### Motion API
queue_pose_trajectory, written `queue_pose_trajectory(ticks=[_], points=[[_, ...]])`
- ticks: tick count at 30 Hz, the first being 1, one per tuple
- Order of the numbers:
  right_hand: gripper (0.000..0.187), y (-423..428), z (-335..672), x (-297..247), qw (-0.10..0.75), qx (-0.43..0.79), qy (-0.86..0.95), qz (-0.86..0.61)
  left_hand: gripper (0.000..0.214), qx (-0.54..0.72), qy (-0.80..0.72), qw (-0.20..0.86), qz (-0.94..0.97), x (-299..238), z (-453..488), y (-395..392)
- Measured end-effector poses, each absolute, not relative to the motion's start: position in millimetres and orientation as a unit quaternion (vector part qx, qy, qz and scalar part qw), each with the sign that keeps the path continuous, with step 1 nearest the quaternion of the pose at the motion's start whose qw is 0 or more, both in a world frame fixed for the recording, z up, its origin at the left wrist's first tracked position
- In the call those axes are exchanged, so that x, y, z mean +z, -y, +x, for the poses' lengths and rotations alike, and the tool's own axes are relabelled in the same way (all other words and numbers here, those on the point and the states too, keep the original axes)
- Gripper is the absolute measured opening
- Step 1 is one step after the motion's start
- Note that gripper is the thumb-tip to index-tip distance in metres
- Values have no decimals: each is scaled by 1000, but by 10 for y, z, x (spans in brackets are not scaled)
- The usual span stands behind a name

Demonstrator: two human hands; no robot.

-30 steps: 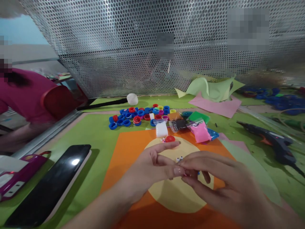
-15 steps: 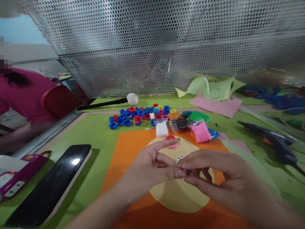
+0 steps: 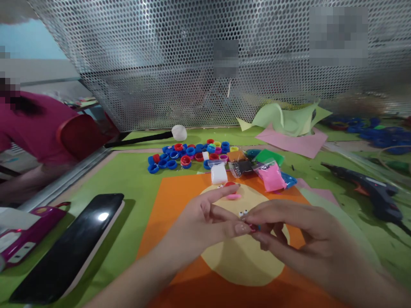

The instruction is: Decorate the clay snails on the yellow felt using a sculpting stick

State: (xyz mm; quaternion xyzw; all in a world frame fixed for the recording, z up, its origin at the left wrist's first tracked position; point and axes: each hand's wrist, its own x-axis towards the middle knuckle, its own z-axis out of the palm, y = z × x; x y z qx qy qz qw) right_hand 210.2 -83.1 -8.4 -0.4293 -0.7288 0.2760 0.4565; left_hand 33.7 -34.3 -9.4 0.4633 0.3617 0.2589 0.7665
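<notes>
My left hand (image 3: pixel 205 222) and my right hand (image 3: pixel 298 239) meet fingertip to fingertip over a pale yellow paper circle (image 3: pixel 244 261) that lies on an orange sheet (image 3: pixel 173 205). Both pinch a tiny red piece (image 3: pixel 253 228) between them; I cannot make out what it is. My left index finger points out straight. A pair of small googly eyes (image 3: pixel 242 212) sits on the circle just beyond my fingers. A red cap (image 3: pixel 230 185) and a pink piece (image 3: pixel 233 196) lie at the circle's far edge.
Several blue and red bottle caps (image 3: pixel 186 155) and bags of coloured clay (image 3: pixel 271 176) lie beyond the sheet. A black phone (image 3: pixel 70 248) lies at left, a glue gun (image 3: pixel 369 188) at right. Perforated metal screen (image 3: pixel 205 64) behind. A person in a magenta top (image 3: pixel 35 128) sits at far left.
My left index finger has lifted and stretched out, uncovering the pink piece under the red cap. My right hand's fingers have curled a little closer to the left thumb.
</notes>
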Motion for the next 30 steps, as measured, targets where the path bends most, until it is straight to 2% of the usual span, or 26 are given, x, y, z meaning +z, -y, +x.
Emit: queue_pose_trajectory(ticks=[11,18,30], points=[[18,831,2106,-106,470,257,724,-435,59,270,-379,747,474,-57,332,351],[16,802,2175,-120,428,255,752,-432,58,271,-361,749,485,-52,330,356],[18,816,2239,-125,419,286,751,-423,61,269,-364,737,501,-60,305,367]])
